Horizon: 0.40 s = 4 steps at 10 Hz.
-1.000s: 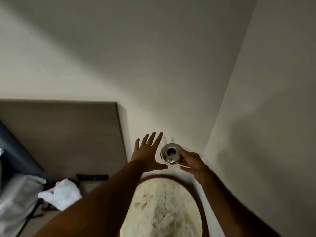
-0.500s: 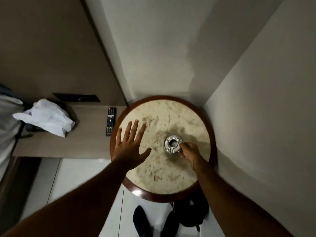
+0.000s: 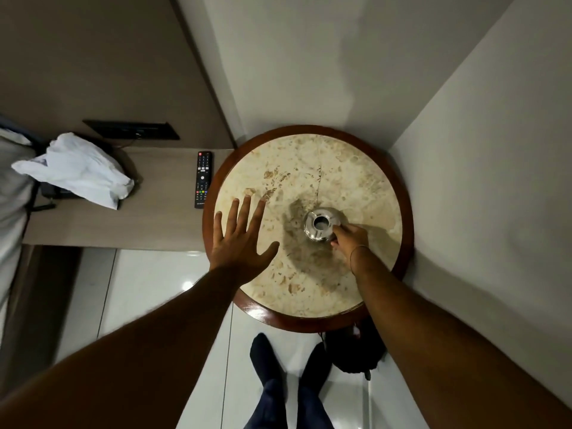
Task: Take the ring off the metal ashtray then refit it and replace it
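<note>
the metal ashtray [image 3: 322, 225] sits right of centre on the round table [image 3: 309, 325], the right hand [image 3: 349, 238] pinching its near rim, the left hand [image 3: 240, 239] spread wide and empty — polished steel, likely stiff, light and slippery — so the ring's outer edge looks the best hold.

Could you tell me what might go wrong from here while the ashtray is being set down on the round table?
1. The right hand grips the ashtray only at its near side, so it could tip or slip on release.
2. The ring looks seated on top, but if it is loose it might pop off and roll across the table.
3. The left hand is spread open and apart from the ashtray, so it steadies nothing.
</note>
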Motion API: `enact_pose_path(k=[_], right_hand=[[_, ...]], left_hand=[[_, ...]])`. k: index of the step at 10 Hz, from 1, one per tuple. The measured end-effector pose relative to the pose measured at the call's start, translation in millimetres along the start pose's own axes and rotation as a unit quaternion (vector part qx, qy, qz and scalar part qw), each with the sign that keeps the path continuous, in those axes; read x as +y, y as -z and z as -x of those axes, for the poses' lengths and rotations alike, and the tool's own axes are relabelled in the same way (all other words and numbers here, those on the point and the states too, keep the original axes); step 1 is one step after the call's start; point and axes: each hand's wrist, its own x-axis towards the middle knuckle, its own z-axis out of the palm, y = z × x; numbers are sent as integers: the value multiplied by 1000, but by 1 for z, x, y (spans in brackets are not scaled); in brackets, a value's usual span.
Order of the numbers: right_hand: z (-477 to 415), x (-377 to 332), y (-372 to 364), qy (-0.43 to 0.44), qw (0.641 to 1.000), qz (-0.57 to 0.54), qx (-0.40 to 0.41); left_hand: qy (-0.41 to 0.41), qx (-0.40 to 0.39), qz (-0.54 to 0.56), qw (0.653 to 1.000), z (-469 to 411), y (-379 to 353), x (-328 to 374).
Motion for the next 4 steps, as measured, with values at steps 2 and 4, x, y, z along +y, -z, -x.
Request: enact_pose_path(k=[2, 4], right_hand=[[10, -10, 10, -15, 999, 45, -22], [60, -49, 18, 80, 968, 236, 0]], left_hand=[[6, 10, -3, 1000, 2, 17, 5], [-8, 33, -12, 999, 5, 72, 12]])
